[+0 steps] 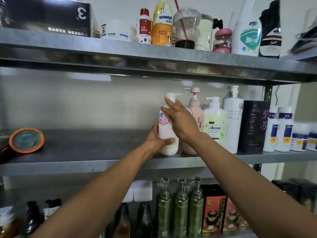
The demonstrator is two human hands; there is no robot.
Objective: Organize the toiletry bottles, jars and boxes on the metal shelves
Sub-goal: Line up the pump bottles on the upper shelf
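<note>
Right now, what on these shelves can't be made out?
Head view:
White pump bottle: label partly behind the right hand; lower side covered by the left hand.
Pink pump bottle: lower front behind the right wrist.
Small jars, far right: blurred, labels unreadable.

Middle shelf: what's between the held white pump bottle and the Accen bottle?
A pink pump bottle, beside the white pump bottle, partly behind the right hand; head view.

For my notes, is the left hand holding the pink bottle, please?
No, the left hand grips the white bottle beside the pink bottle.
</note>
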